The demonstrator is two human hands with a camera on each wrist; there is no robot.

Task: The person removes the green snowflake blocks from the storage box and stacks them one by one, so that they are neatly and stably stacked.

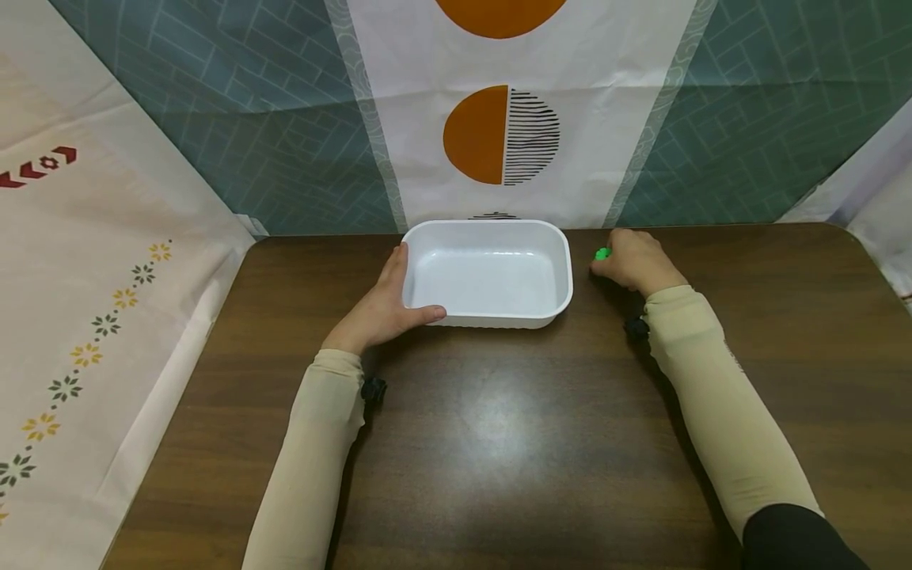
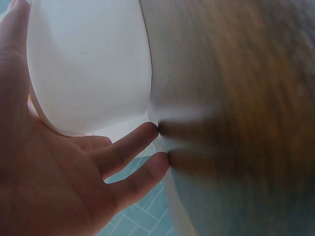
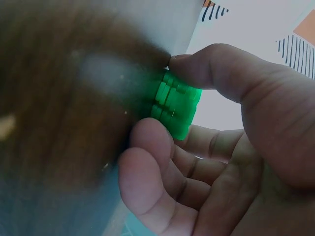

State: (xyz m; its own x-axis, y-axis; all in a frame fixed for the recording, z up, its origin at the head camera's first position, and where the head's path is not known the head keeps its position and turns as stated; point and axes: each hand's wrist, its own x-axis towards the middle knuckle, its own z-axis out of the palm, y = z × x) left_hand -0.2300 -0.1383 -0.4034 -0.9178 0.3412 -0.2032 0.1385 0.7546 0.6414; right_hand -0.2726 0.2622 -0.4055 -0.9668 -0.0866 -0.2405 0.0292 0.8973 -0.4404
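Observation:
A white rectangular plastic tub (image 1: 488, 318) stands on the table near its back edge. At its left end is my left hand (image 1: 374, 313), the thumb lying along the near rim and the fingers round the left side. In the left wrist view, two fingertips (image 2: 147, 129) reach down to the tabletop beside the tub (image 2: 93, 64). Right of the tub, my right hand (image 1: 636, 263) pinches a small green plastic piece (image 3: 179, 105) with ridged, stepped sides. Thumb and fingers hold it low at the table surface, and only a bit of its green shows in the head view.
Both hands work over a dark brown wooden table (image 1: 492, 443). Behind its back edge hangs a blue-green cloth (image 1: 278, 142) with a white middle panel (image 1: 399, 79) bearing orange circles. A white embroidered cloth (image 1: 107, 277) hangs at the left.

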